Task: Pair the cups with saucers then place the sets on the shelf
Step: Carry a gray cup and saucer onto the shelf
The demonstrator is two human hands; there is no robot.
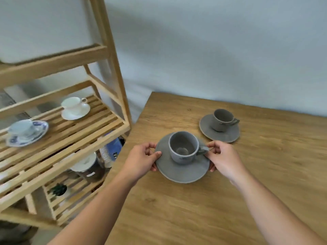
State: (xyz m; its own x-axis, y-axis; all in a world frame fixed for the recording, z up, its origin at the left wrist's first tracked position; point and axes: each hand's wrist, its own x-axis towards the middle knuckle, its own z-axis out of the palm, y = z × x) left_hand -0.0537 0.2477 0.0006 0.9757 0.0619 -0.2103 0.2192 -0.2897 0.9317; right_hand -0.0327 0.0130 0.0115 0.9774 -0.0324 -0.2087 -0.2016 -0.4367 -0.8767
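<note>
Left hand (141, 159) and right hand (223, 157) pinching opposite rims of near grey saucer (180, 171); loose cup (183, 147) likely sliding, ceramic fragile — keeping level.

table (177, 218) lying bare in front | second cup set (220, 128) sitting just behind | shelf post (113, 68) standing at left | white set (75, 108) and blue set (26, 132) taking up slats, gap between staying open
</note>
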